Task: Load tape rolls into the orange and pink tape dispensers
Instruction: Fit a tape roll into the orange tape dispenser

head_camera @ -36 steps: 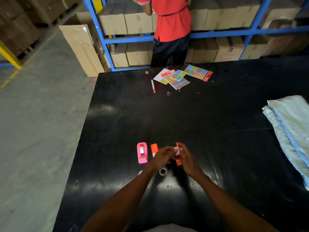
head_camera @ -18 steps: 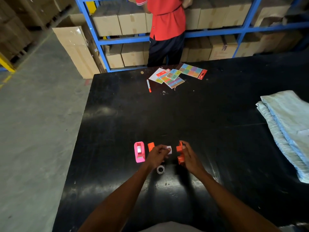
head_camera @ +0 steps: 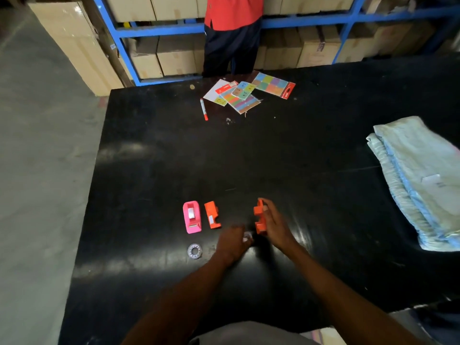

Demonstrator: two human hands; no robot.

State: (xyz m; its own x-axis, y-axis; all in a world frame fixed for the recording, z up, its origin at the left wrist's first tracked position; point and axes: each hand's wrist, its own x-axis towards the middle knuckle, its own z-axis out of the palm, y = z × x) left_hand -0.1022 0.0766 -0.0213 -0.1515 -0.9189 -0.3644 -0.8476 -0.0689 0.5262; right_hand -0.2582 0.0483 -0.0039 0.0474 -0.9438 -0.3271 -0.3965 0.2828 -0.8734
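Observation:
A pink tape dispenser (head_camera: pixel 191 216) lies on the black table (head_camera: pixel 161 158) with a white roll inside it. Just right of it lies a loose orange dispenser part (head_camera: pixel 211 215). My right hand (head_camera: pixel 275 224) grips the other orange dispenser part (head_camera: pixel 258 218) and holds it upright on the table. My left hand (head_camera: pixel 232 241) is lowered beside it, fingertips closed on a small tape roll (head_camera: pixel 248 236) that is blurred and partly hidden. A second clear tape roll (head_camera: pixel 194 251) lies flat on the table, left of my left hand.
Colourful sticker cards (head_camera: pixel 245 94) and a red-capped marker (head_camera: pixel 203 109) lie at the table's far edge. Folded pale blue cloth (head_camera: pixel 420 175) sits at the right. A person in a red shirt (head_camera: pixel 232 33) stands at blue shelving (head_camera: pixel 154 31) with cardboard boxes behind the table.
My hands have drawn apart. The left hand dropped toward me onto the small tape roll, and the right hand kept the orange part. The second orange part and another roll are now uncovered.

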